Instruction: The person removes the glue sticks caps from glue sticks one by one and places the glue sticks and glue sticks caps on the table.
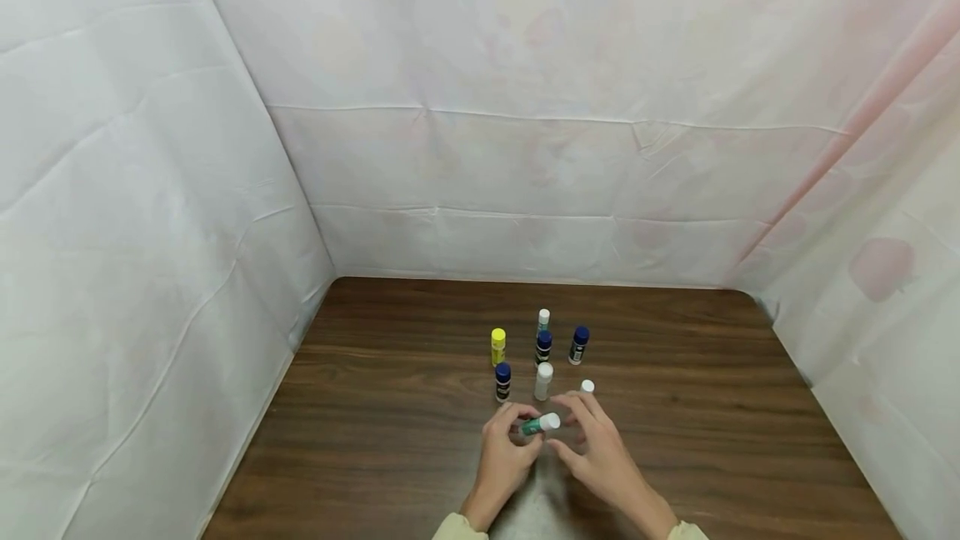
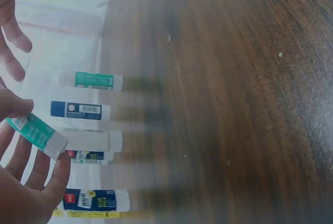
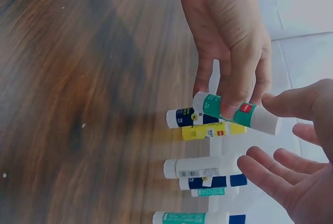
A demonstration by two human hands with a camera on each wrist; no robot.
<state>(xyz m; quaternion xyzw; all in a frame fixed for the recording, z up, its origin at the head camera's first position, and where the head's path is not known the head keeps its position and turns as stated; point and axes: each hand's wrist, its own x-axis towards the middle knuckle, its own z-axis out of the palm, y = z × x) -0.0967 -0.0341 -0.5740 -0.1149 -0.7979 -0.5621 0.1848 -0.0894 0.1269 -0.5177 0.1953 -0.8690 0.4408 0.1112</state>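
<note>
My left hand [image 1: 504, 457] pinches a green glue stick [image 1: 534, 425] with a white cap between thumb and fingers, tilted above the table. Close to the cap is my right hand [image 1: 603, 452], its thumb and fingers spread apart and holding nothing. In the right wrist view the right thumb [image 3: 291, 102] comes near the white cap; whether it touches cannot be told. Just ahead of the hands stand a white glue stick [image 1: 543, 383] and a navy glue stick [image 1: 503, 383]. Another green glue stick [image 2: 94, 81] is mostly hidden behind the right hand in the head view.
Farther back stand a yellow glue stick [image 1: 498, 348], two more navy-capped ones, including the right one [image 1: 579, 346], and a white-capped green one [image 1: 543, 320] partly hidden. Pale cloth walls [image 1: 525, 165] enclose the brown wooden table [image 1: 375, 407] at back and sides.
</note>
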